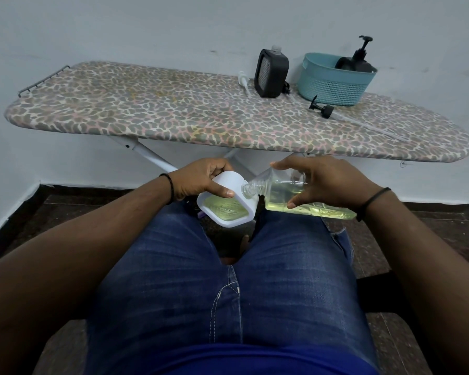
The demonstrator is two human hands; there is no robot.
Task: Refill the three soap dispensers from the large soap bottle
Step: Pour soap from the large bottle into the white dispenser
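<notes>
While tilted in right hand (328, 182), large soap bottle (295, 197) against white dispenser (228, 201).

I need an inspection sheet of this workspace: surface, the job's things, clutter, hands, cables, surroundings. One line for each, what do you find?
Surface: ironing board with a patterned cover, against the wall.
Job's things: clear soap bottle, tilted, its neck at the white dispenser; black dispenser standing open on the board; a third one, pump on, in the teal basket.
Clutter: black pump and white pump lying on the board.
Hands: left hand holds the white dispenser; right hand holds the soap bottle, both over the lap.
Cables: nothing seen.
Surroundings: pale wall, dark floor.
</notes>
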